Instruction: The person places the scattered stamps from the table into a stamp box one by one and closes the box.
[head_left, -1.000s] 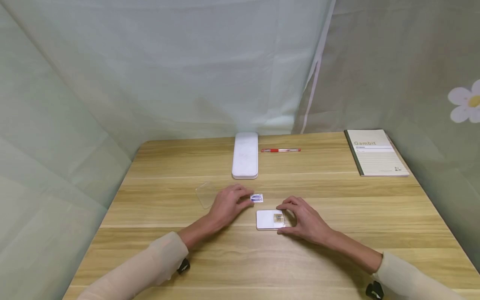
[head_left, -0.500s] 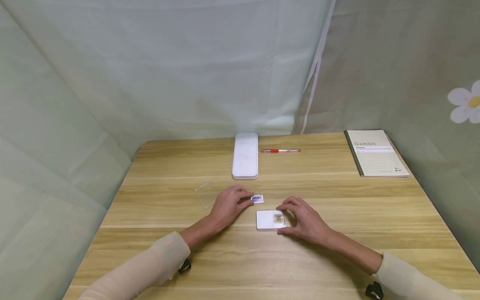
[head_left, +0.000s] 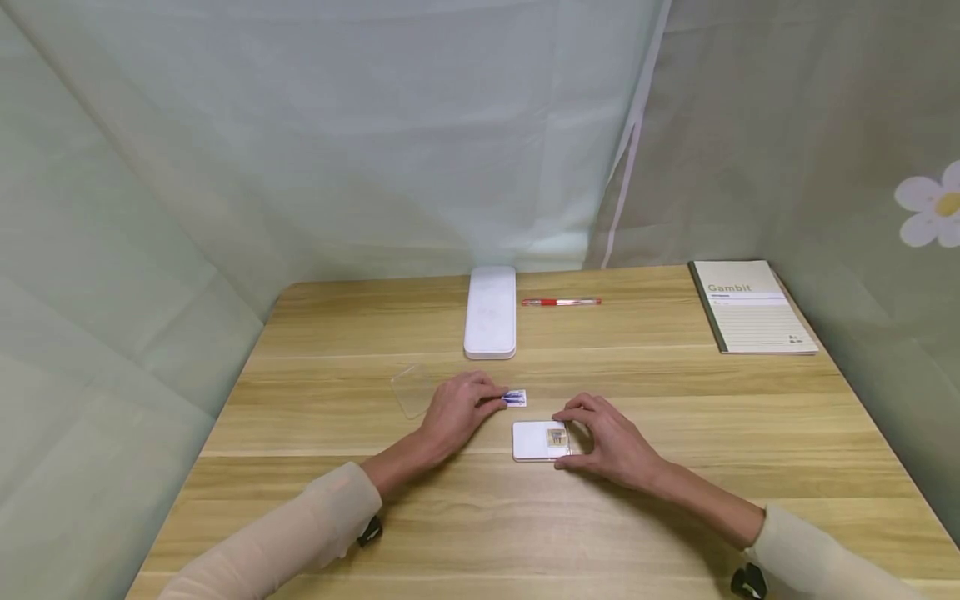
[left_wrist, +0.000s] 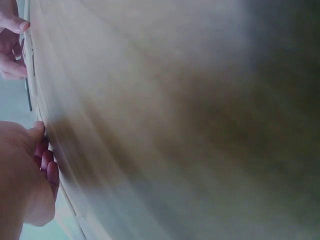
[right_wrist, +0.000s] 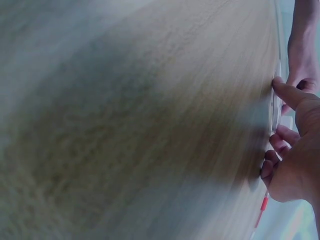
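Observation:
My left hand (head_left: 459, 414) pinches the left edge of a small stamp-like slip (head_left: 514, 398) with a blue print, between thumb and fingertips. The slip looks slightly tilted or bent. Just in front of it lies a flat white rectangular case (head_left: 530, 440), whose right end my right hand (head_left: 611, 442) grips between thumb and fingers. Near that end sits a small tan square (head_left: 557, 437) with a dark print, seemingly under something clear. In the left wrist view the left hand (left_wrist: 30, 172) hides the slip; the right wrist view shows the right hand (right_wrist: 295, 150) at the case's edge.
A thin clear plate (head_left: 411, 392) lies left of my left hand, partly behind it. Farther back are a long white box (head_left: 491, 312), a red pen (head_left: 561, 302) and a notebook (head_left: 753, 307) at the right. Fabric walls (head_left: 360, 150) close in the table's back and sides.
The slip in my left hand has changed its tilt, so its print looks narrower, and the left hand has shifted very slightly. My right hand and the case stay in place.

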